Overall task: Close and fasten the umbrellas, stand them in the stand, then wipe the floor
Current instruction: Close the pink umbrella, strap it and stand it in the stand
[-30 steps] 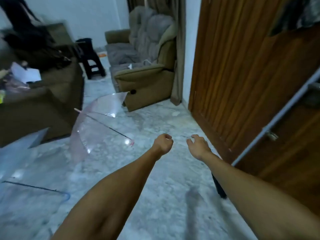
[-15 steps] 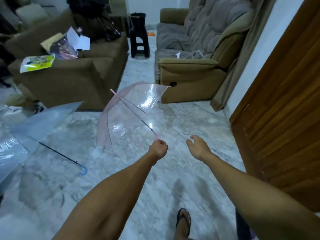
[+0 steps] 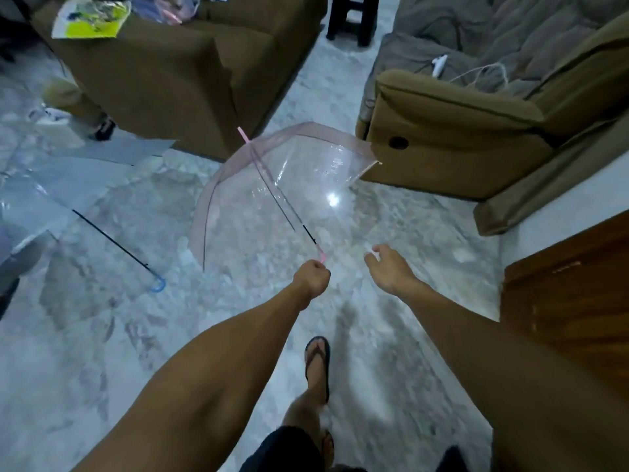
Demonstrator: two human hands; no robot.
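An open clear umbrella with pink trim [image 3: 289, 185] lies on its side on the marble floor [image 3: 391, 216] ahead of me. Its pink hooked handle [image 3: 321, 256] points toward me and ends at my left hand [image 3: 311, 279], whose curled fingers close around its tip. My right hand [image 3: 388, 267] hovers just right of the handle with loosely spread fingers, holding nothing. A second open clear umbrella [image 3: 51, 199] lies at the left, its black shaft ending in a blue hooked handle [image 3: 158, 285]. No umbrella stand shows.
A brown sofa [image 3: 170, 80] with papers on it stands behind the umbrellas. A brown recliner [image 3: 459, 137] is at the right, a black stool [image 3: 350, 18] between them. A wooden door [image 3: 571, 301] edges the right. My foot in a flip-flop [image 3: 317, 362] steps forward.
I have walked toward the pink umbrella and turned left, away from the door. My left hand has reached its handle. The right hand stays beside it.
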